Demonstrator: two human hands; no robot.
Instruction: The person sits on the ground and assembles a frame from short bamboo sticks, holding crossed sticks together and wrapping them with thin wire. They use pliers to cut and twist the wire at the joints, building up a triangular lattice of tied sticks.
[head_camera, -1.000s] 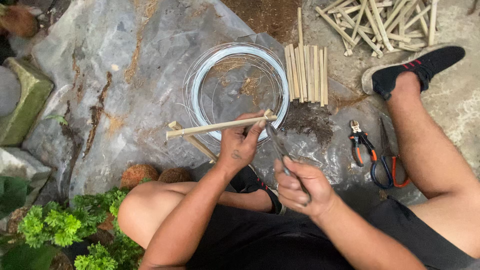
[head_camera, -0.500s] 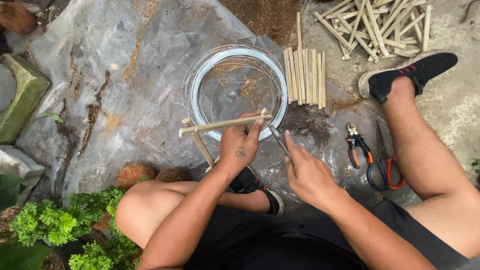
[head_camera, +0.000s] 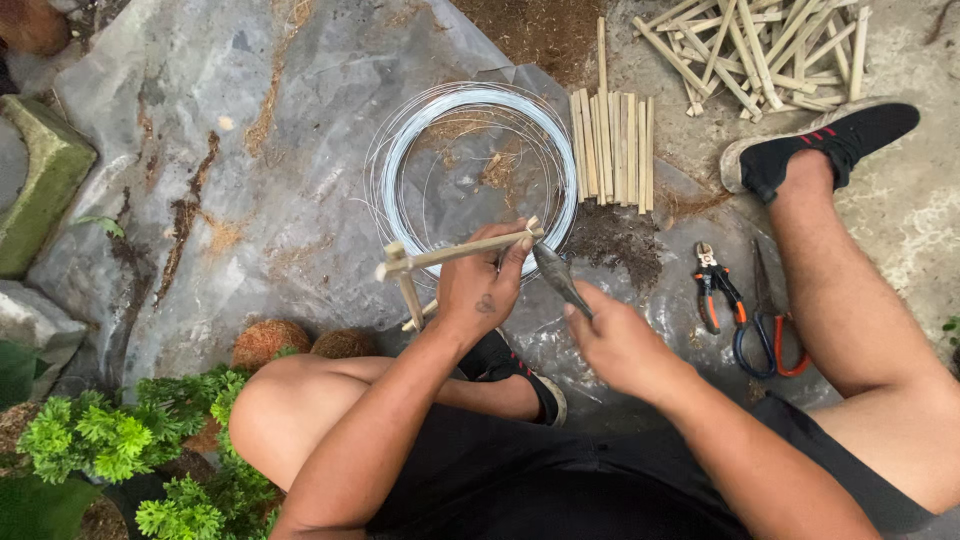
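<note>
Now, from the head view, I see my left hand (head_camera: 480, 290) with its grip pinched around a bamboo frame (head_camera: 450, 255), thumb and fingers pressed on the long stick where it runs toward the right end. That frame sits just above the near edge of a wire coil (head_camera: 400, 160), a crosspiece hanging down from its left end over the grey sheet (head_camera: 250, 150). My right hand (head_camera: 620, 345) has its grip closed around the handles of pliers (head_camera: 560, 280), whose dark tip points up and left, close to the right end of the frame and beside my left fingertips; I cannot tell whether the tip touches the stick. Beyond the coil, just to its right, a row of cut sticks (head_camera: 612, 150) lies side by side, and farther back a loose stick pile (head_camera: 760, 50) is scattered on the bare ground. To the right of my right hand, near my right leg, cutters (head_camera: 715, 285) with orange handles lie next to scissors (head_camera: 765, 320). My right foot in a black shoe (head_camera: 830, 145) rests beside the stick pile. At lower left, green plants (head_camera: 100, 445) grow by a stone block (head_camera: 45, 180).
</note>
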